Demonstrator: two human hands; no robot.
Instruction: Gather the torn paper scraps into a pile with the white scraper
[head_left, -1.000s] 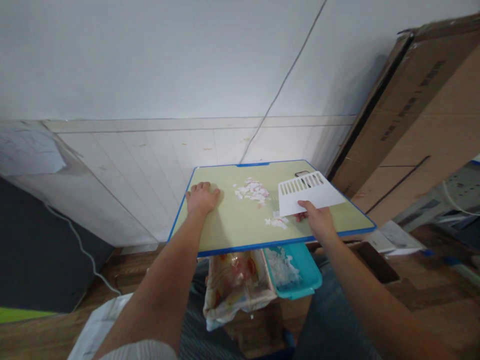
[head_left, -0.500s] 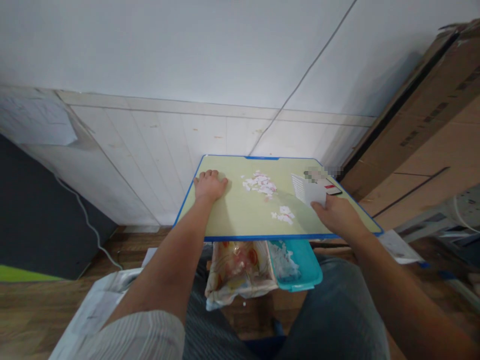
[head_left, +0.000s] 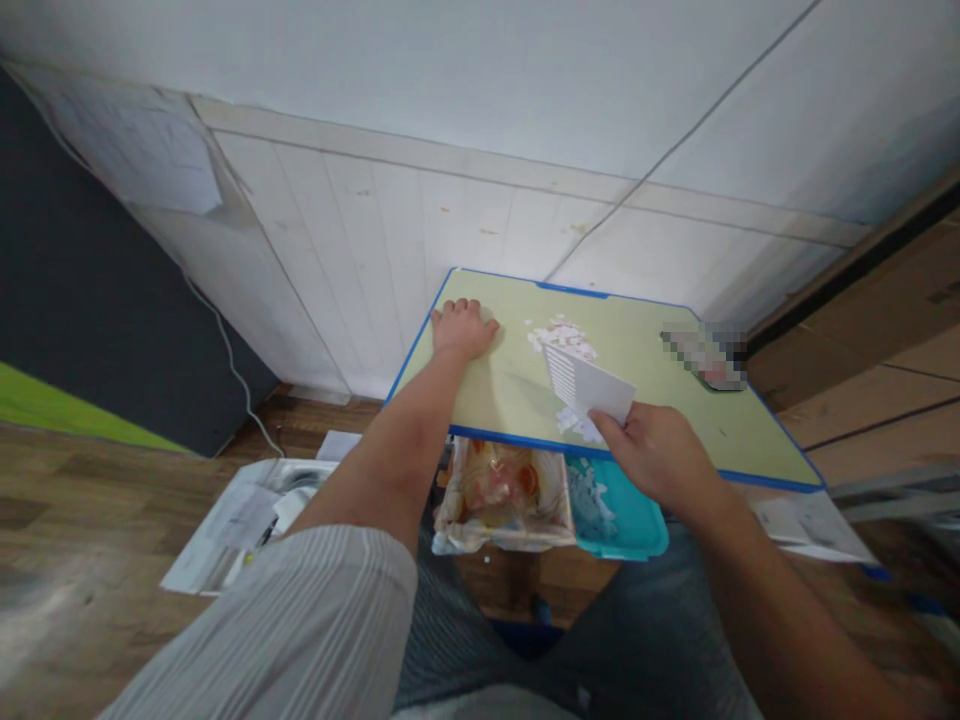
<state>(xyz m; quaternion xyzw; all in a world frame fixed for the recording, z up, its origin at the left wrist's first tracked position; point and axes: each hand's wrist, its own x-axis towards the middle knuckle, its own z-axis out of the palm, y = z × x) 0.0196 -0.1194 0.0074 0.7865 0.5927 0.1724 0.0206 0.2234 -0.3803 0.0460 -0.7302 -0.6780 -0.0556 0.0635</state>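
My left hand (head_left: 463,328) lies with fingers spread on the left part of a pale yellow board (head_left: 510,400) edged in blue. In my right hand (head_left: 660,447) is a white card with a row of slits (head_left: 596,385), pinched between thumb and fingers and held tilted over the board. Behind the card lies a heap of small white and pinkish paper scraps (head_left: 562,335). A smaller group of scraps (head_left: 576,424) sits near the front edge, partly hidden by the card and my right hand.
Below the board's front edge are a lined bin (head_left: 510,490) and a turquoise tray (head_left: 637,530) with white scraps inside. A blurred-out flat object (head_left: 705,360) lies at the board's right. Cardboard (head_left: 885,340) leans on the right; a white wall (head_left: 390,200) stands behind.
The slit card in my right hand has moved left, from beside the flat object to over the scraps. My left hand stays on the board. The whole view has shifted and tilted.
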